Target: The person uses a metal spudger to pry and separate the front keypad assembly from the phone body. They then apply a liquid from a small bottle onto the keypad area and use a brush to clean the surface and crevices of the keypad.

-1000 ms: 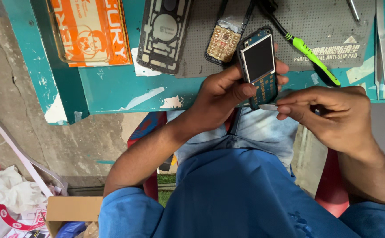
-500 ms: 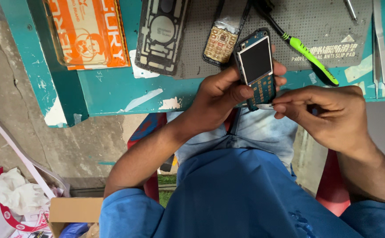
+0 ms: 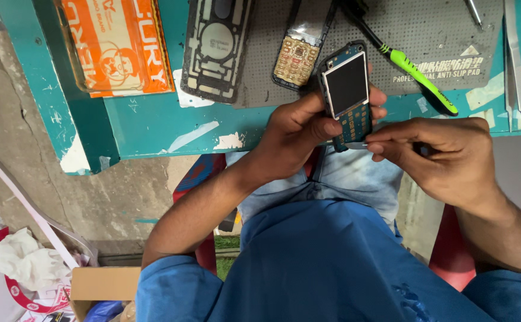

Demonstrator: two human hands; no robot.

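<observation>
My left hand (image 3: pixel 299 134) grips a stripped phone board (image 3: pixel 347 92) with a dark screen and a blue keypad circuit, holding it upright over the table's near edge. My right hand (image 3: pixel 442 155) pinches a thin metal tool (image 3: pixel 356 145) whose tip touches the board's lower end. On the grey anti-slip mat (image 3: pixel 427 30) lie a keypad part (image 3: pixel 296 59) and a black phone back frame (image 3: pixel 217 48).
A green-handled screwdriver (image 3: pixel 421 77) lies on the mat to the right. An orange box (image 3: pixel 117 45) sits on the teal table (image 3: pixel 153 125) at the left. Tweezers (image 3: pixel 514 65) lie at the right edge. A cardboard box (image 3: pixel 102 286) and crumpled paper (image 3: pixel 25 262) are on the floor.
Both hands stay almost still; the phone board has shifted slightly left and up, with the right hand's tool still at its lower end.
</observation>
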